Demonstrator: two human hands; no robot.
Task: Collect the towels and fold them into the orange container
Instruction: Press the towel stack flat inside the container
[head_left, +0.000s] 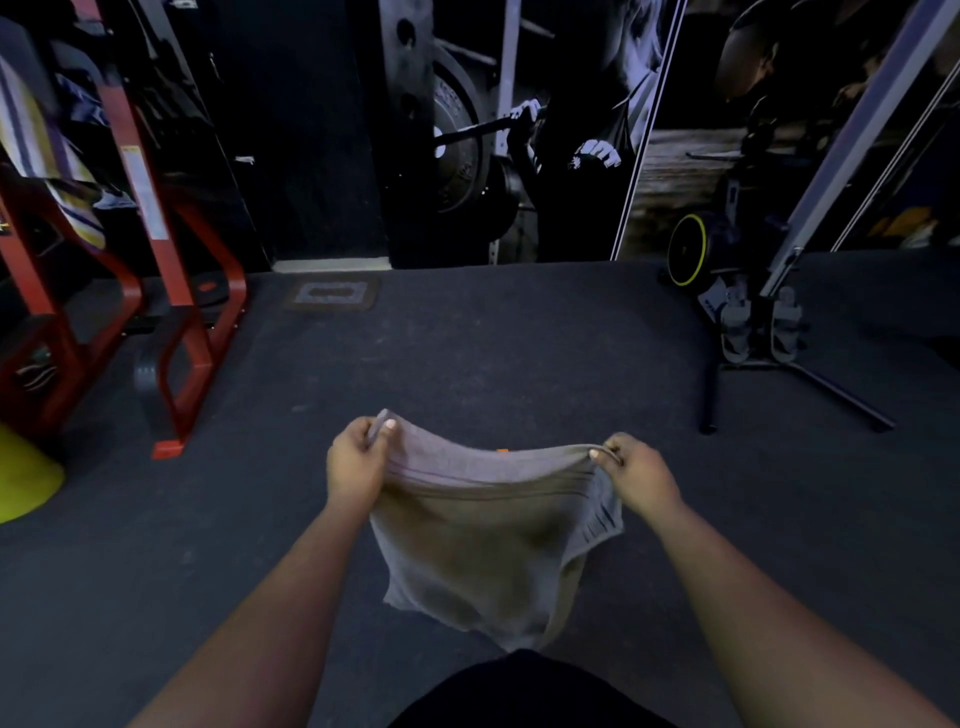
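- Head view, looking down at both arms stretched out over a dark carpeted floor (467, 338) in what looks like a gym.
- Left hand (358, 462) has its grip pinched on the top left corner of a grey towel (478, 540), thumb on the near side and fingers curled behind the cloth.
- Right hand (641, 475) pinches the top right corner the same way, thumb tip showing on the hem.
- The towel hangs in the air between the two hands, top edge sagging a bit in the middle, the rest drooping down toward the person's dark clothing at the bottom of the frame. It has a few woven stripes near the top edge and a white label (602, 514) on the right side.
- A tiny bit of orange (502, 451) peeks over the towel's top edge; can't tell what it is, most of it is hidden.
- Off to the left there's a red machine frame (171, 312) with a striped towel (36, 135) draped up on it, plus something yellow-green (26, 478) on the floor at the left edge.
- Far right, a rowing-type machine (748, 291) with a yellow-rimmed wheel stands against the wall mural (519, 130).
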